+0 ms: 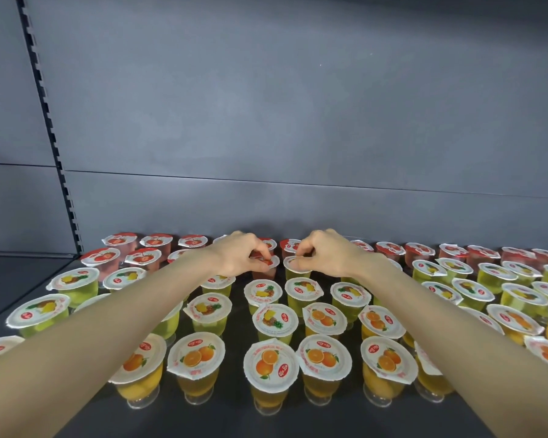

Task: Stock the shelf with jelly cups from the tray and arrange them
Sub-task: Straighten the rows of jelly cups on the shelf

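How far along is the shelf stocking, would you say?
Done: rows of strawberry cups, pineapple cups and orange cups cover the shelf. In hand: the left hand pinches a red cup, the right hand a yellow-green cup. Left: probably straightening; the tray is out of view.

I see jelly cups [271, 363] in rows across the shelf [203, 418], the far row just before the back panel [298, 121]; an upright post [49, 121] stands far left.
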The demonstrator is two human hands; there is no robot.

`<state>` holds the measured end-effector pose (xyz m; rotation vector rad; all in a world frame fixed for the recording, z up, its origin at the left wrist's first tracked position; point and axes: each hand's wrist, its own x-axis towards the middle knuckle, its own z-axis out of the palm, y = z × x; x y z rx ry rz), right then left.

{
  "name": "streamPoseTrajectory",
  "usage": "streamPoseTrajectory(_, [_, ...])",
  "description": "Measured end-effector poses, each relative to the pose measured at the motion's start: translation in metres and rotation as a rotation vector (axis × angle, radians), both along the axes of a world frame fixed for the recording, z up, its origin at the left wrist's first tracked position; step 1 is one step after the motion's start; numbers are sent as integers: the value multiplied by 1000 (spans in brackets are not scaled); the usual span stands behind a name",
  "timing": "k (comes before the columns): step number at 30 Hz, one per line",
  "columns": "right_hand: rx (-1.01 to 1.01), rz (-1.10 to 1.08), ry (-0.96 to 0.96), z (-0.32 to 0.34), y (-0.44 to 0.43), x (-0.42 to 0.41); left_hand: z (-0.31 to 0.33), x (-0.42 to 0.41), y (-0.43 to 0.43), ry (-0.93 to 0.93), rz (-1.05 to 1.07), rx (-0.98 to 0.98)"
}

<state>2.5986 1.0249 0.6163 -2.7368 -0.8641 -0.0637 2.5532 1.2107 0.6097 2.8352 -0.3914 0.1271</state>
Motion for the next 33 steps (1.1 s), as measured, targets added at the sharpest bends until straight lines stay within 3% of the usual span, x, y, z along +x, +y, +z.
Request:
streamPoseTrajectory(5, [54, 76, -58, 8, -9, -29, 9, -19, 2, -55, -46, -25])
streamPoseTrajectory(12, [52, 176, 23, -6, -21, -59, 2, -52, 5, 91, -137, -93])
streamPoseTrajectory(33, [50, 108, -17, -12, -17, -55, -6, -46, -3, 38, -83, -11])
